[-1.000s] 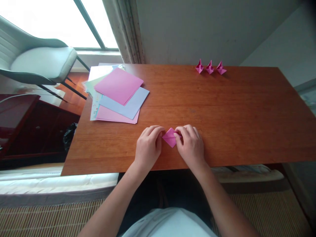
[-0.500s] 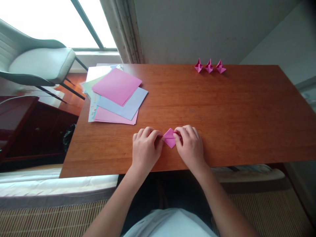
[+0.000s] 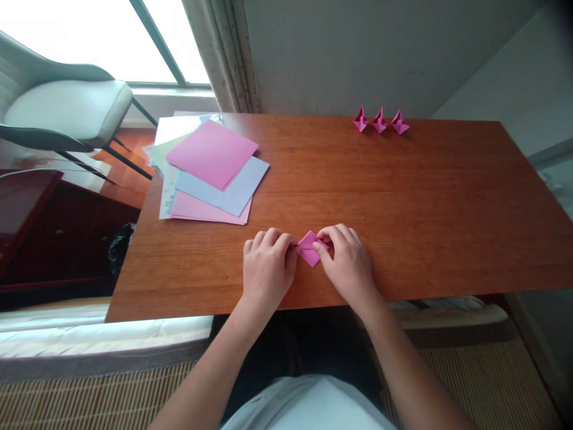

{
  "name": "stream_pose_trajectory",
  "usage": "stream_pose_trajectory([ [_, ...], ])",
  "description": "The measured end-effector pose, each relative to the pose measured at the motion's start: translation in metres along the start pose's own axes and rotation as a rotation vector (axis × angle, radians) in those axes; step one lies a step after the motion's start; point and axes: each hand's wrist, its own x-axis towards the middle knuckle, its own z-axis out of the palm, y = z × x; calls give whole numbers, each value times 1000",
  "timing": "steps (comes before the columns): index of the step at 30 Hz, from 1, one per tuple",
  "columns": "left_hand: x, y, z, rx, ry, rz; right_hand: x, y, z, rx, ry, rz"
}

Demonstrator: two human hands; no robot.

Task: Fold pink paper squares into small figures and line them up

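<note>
A small pink folded paper (image 3: pixel 308 255), diamond-shaped with a crease across its middle, is held just above or on the table near its front edge; I cannot tell which. My left hand (image 3: pixel 270 263) pinches its left corner between thumb and forefinger. On the other side, my right hand (image 3: pixel 347 260) grips the right part, thumb on the near face and fingers behind. The fingers cover both side corners of the paper.
Sheets of pink paper (image 3: pixel 212 152) and blue paper (image 3: pixel 250 179) lie stacked on the wooden table (image 3: pixel 425 209) at the left. Three pink origami boats (image 3: pixel 379 124) stand in a row along the far edge. A pale chair (image 3: pixel 67 110) is beyond the table's left side.
Both hands and the folded paper have shifted very slightly to the right in view. The right thumb has slid a little left across the paper. The grips hold.
</note>
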Motion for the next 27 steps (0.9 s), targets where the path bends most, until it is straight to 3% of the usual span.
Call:
stream_pose_trajectory([
  [10,-2,-2,1,-52,21,5,5,-5,-4,14,2,2],
  [19,-4,-6,0,-160,35,5,2,0,-11,390,-26,118],
  [27,-5,-6,0,-345,31,9,-6,4,-12,751,-13,106],
])
